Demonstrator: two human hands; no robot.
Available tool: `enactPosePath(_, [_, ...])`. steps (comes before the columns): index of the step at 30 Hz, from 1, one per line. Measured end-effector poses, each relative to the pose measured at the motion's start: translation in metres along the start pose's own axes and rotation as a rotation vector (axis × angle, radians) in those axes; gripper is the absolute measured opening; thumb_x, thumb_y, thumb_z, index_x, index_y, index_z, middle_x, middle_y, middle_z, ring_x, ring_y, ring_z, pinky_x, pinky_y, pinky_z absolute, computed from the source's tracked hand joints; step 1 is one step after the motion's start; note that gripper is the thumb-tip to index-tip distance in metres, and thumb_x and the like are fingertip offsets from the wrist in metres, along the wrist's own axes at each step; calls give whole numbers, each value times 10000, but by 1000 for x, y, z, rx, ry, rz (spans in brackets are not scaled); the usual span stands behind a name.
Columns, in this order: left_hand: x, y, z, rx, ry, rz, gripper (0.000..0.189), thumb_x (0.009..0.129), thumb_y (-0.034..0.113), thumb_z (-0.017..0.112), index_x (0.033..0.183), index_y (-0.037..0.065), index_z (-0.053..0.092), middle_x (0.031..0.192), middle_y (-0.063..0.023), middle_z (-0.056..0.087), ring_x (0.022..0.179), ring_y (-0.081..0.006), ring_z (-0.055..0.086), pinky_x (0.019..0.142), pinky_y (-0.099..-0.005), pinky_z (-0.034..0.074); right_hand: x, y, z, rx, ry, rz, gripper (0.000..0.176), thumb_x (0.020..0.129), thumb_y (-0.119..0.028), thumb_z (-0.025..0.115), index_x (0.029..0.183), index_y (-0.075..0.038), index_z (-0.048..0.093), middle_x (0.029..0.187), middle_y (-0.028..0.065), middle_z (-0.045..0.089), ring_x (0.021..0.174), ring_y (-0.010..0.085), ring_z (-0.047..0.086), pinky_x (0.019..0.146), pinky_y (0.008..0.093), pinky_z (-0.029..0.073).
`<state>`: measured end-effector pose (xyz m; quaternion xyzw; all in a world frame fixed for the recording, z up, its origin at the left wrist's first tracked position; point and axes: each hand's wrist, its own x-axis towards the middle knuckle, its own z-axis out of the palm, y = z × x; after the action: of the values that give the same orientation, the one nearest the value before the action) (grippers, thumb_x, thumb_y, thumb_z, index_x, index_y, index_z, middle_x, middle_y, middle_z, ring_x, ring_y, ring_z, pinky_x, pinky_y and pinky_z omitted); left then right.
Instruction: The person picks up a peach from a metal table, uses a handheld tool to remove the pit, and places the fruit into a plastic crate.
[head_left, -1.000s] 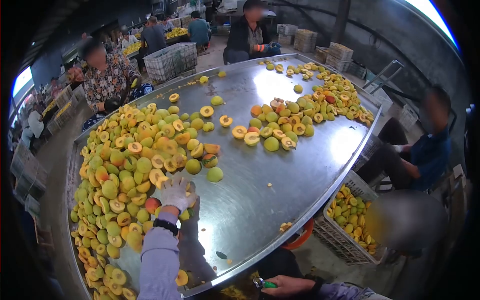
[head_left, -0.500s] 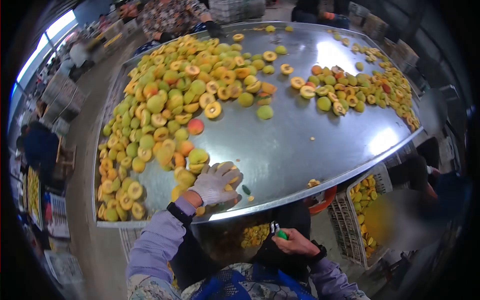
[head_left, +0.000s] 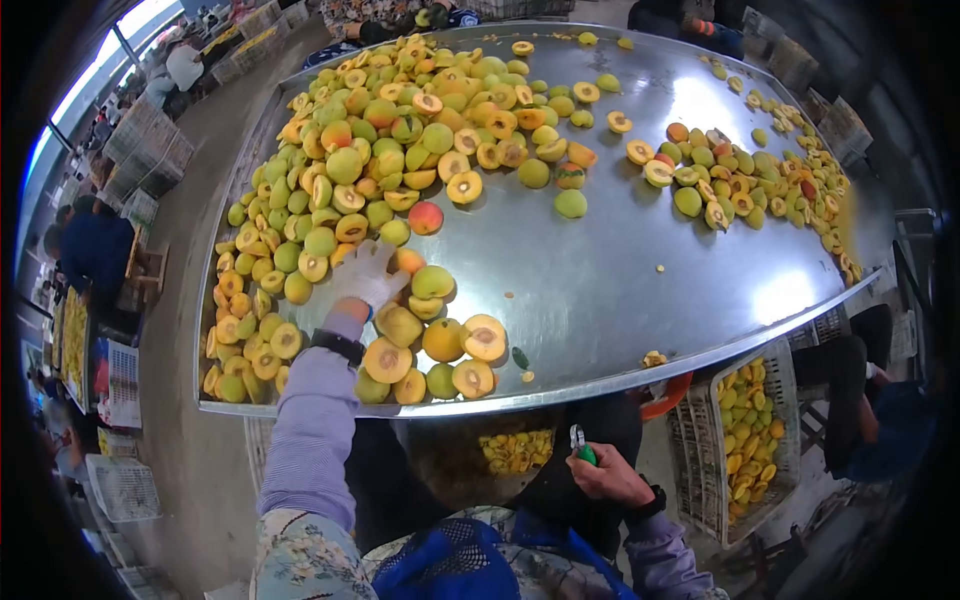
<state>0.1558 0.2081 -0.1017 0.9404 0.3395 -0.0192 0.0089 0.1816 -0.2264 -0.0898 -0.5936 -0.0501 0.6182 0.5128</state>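
Observation:
My left hand (head_left: pixel 368 274), in a pale knitted glove, reaches over the near side of a large heap of yellow-green peaches (head_left: pixel 345 165), many of them halved. Its fingers are stretched out over the fruit; the fruit under the palm is hidden. Between this hand and the table's front edge lies a loose group of peaches, including a cut half (head_left: pixel 484 338) with its hollow facing up. Bare and held above my lap, my right hand (head_left: pixel 610 475) is closed round a green-handled tool (head_left: pixel 586 454) with a looped metal end.
The metal table (head_left: pixel 560 310) has a raised rim. A smaller peach pile (head_left: pixel 735 175) lies at its right. Below stands a plastic crate (head_left: pixel 700 470) of cut fruit, near a seated person (head_left: pixel 880 400). A small leaf (head_left: pixel 520 357) lies near the front edge.
My left hand has moved from the front edge away to the heap. Several peaches now lie near the edge where it was. My right hand still holds the tool; the view has shifted slightly.

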Motion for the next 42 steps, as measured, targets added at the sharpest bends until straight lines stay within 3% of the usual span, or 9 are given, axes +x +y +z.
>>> enactPosePath(6, [-46,-26,-6,-404,-156,198,562,730,368,609,1228,127,507,1207,-131,518,1065,-368,510,923,-393,422,4,1,1,-30,17,-19,228,923,-200,541,741,-94,454,588,-53,438,472,34,400,415,202,309])
enactPosePath(11, [-76,-42,16,-326,-15,-4,630,752,340,624,1285,64,433,1128,-198,538,1031,-366,532,885,-403,439,0,4,3,-99,51,-111,219,918,-216,541,760,-87,463,589,-47,448,470,38,409,413,207,318])
enactPosePath(14, [-90,-44,22,-293,-160,-142,643,777,314,620,1307,27,396,1095,-172,560,985,-314,563,863,-381,460,5,9,4,-153,126,-75,221,913,-242,545,779,-81,475,591,-44,450,466,43,412,415,210,327])
enactPosePath(20, [-143,-23,-19,-1415,17,-63,499,808,193,557,1255,-7,464,1092,-141,569,1029,-240,556,901,-324,446,4,12,12,-232,152,-167,214,908,-253,546,798,-77,495,604,-45,458,472,37,420,419,204,335])
enactPosePath(24, [-183,16,-47,-2078,-219,-5,471,864,216,500,1260,-29,428,1089,-161,565,986,-282,589,836,-369,519,8,16,32,-575,166,-286,247,881,-240,552,830,-6,489,613,71,482,543,148,464,529,316,402])
enactPosePath(26, [-198,33,-52,-2142,-315,-31,518,917,355,489,1262,-22,407,1112,-190,564,938,-318,615,727,-408,567,-3,4,63,-603,128,-308,263,872,-242,554,864,12,485,655,137,487,580,225,459,591,355,411])
enactPosePath(29, [-211,51,-52,-2276,-415,80,541,935,455,444,1242,10,432,1115,-170,577,967,-322,618,694,-386,565,-19,-16,99,-526,58,-454,231,896,-224,562,790,-31,493,574,-10,442,511,62,397,460,260,336])
enactPosePath(32, [-225,63,-60,-2338,-399,37,576,934,491,422,1249,9,415,1140,-177,566,980,-326,615,703,-384,569,-31,-29,116,-514,43,-452,271,882,-252,581,846,1,489,657,141,484,563,235,436,569,339,403])
enactPosePath(42, [-260,92,-84,-2256,-198,58,521,905,400,540,1229,10,424,1285,-156,462,1124,-309,533,892,-380,485,-34,-33,138,-514,145,-557,233,890,-234,561,892,-5,517,630,134,512,523,235,489,528,350,404])
